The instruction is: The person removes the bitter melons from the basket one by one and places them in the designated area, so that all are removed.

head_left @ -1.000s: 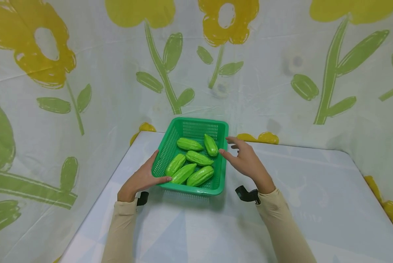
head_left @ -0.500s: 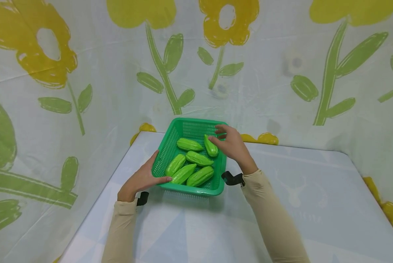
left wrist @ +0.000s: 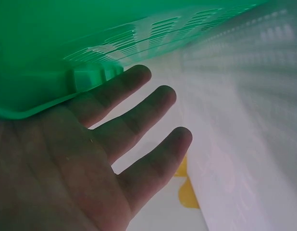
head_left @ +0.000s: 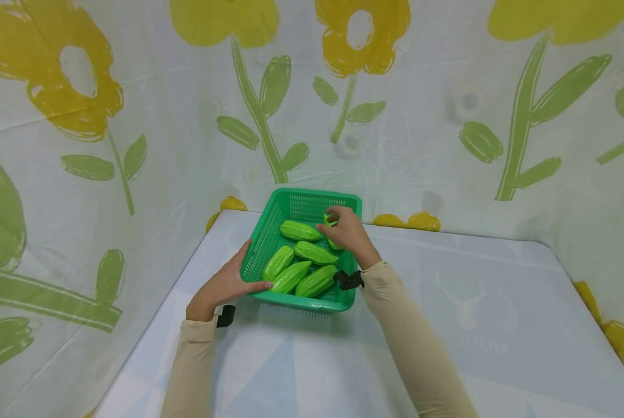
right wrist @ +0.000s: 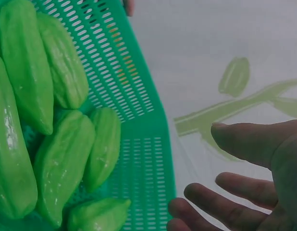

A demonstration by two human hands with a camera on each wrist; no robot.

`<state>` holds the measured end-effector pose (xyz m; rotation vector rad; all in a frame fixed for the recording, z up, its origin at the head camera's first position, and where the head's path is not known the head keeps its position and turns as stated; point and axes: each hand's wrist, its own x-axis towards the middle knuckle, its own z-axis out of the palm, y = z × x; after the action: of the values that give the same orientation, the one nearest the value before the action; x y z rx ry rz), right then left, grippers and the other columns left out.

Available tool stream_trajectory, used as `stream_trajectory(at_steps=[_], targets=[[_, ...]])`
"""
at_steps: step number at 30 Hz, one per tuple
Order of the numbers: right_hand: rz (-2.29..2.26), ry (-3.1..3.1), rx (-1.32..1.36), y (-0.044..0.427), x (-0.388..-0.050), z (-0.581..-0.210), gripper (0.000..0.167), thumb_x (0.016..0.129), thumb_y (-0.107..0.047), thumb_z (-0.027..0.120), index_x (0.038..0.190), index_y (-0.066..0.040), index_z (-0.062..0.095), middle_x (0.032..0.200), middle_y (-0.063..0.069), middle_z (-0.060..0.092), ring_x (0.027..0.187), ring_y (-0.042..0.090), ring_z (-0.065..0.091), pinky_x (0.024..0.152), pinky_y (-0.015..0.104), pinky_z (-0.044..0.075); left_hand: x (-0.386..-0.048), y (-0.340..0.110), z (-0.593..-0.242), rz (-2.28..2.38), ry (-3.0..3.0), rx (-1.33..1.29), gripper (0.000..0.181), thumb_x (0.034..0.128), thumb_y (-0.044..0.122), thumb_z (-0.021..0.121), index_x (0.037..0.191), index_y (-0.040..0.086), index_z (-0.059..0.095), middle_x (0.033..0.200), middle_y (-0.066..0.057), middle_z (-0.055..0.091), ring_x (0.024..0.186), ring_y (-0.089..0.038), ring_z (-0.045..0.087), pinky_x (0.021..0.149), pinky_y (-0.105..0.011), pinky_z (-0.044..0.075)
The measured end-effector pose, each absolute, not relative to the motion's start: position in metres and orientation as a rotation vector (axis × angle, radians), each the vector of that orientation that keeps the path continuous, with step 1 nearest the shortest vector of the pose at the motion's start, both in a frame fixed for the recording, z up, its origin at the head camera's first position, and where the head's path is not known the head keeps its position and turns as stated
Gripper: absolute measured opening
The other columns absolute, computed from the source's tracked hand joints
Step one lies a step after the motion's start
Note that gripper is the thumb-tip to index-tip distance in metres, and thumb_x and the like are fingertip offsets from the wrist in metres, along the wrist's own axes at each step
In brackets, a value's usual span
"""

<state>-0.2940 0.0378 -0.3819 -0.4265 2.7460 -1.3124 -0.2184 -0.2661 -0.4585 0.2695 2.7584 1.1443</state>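
A green plastic basket (head_left: pixel 302 301) at the back of the table contains several glossy, ridged green gourds (head_left: pixel 289 277) resembling bitter melons. My left hand (head_left: pixel 225 285) holds the basket's near left corner, its thumb over the rim and its other fingers outside. The left wrist view shows three fingers (left wrist: pixel 139 122) stretched out below the basket wall. Over the basket's right side hovers my right hand (head_left: pixel 347 231), fingers loosely bent and apart, partly covering the rightmost gourd (head_left: pixel 334 245). A gap separates these fingers from the gourds (right wrist: pixel 103 215) in the right wrist view.
The pale table (head_left: pixel 479 290) extends to the right and towards me. Behind it and on the left hangs a white cloth (head_left: pixel 416 128) printed with yellow flowers. A small black camera mount (head_left: pixel 348 280) on my right wrist overlaps the basket's right edge.
My right hand has moved left, from outside the basket's right rim to above the rightmost gourd. My left hand, the basket and the gourds have stayed in place.
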Motion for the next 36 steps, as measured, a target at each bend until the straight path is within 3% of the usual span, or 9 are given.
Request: stream_trajectory(at_steps=[5,14,21,28,36], targets=[[-1.286,2.743,-0.434,0.03,-0.299,-0.39,0.054,0.1,-0.025,0.07,0.146,0.001,0.055,0.137,0.027,0.064,0.118,0.041,0.068,0.097,0.052,0.057,-0.217,-0.266,-0.458,1.142,2.765,0.279,0.127,0.0827,0.06,0.079,0.168,0.016,-0.003,0.176,-0.014,0.007,0.16,-0.043,0.017,0.122,-0.069,0.027],[-1.199,2.758,-0.387,0.022,-0.308,-0.403,0.053,0.097,-0.021,0.073,0.139,0.007,0.06,0.133,0.027,0.067,0.121,0.04,0.066,0.099,0.051,0.057,-0.218,-0.267,-0.458,1.138,2.77,0.276,0.127,0.0829,0.061,0.079,0.168,0.016,-0.004,0.176,-0.014,0.008,0.16,-0.043,0.018,0.122,-0.069,0.027],[-1.17,2.738,-0.341,0.019,-0.311,-0.413,0.054,0.093,-0.018,0.076,0.136,0.01,0.061,0.139,0.027,0.064,0.125,0.042,0.064,0.103,0.052,0.056,-0.218,-0.268,-0.459,1.142,2.772,0.274,0.127,0.0822,0.062,0.079,0.168,0.018,-0.005,0.176,-0.013,0.007,0.16,-0.043,0.018,0.122,-0.07,0.027],[-1.133,2.705,-0.283,0.015,-0.311,-0.418,0.053,0.093,-0.016,0.077,0.137,0.009,0.061,0.147,0.026,0.056,0.133,0.044,0.056,0.105,0.052,0.054,-0.218,-0.269,-0.46,1.152,2.765,0.273,0.128,0.082,0.061,0.08,0.168,0.018,-0.004,0.176,-0.013,0.007,0.16,-0.043,0.018,0.122,-0.069,0.027],[-1.101,2.677,-0.221,0.013,-0.31,-0.422,0.055,0.091,-0.017,0.079,0.137,0.009,0.062,0.144,0.025,0.06,0.132,0.043,0.058,0.105,0.051,0.054,-0.218,-0.267,-0.459,1.127,2.76,0.247,0.128,0.0821,0.063,0.079,0.168,0.016,-0.004,0.176,-0.013,0.007,0.16,-0.043,0.018,0.122,-0.069,0.027]])
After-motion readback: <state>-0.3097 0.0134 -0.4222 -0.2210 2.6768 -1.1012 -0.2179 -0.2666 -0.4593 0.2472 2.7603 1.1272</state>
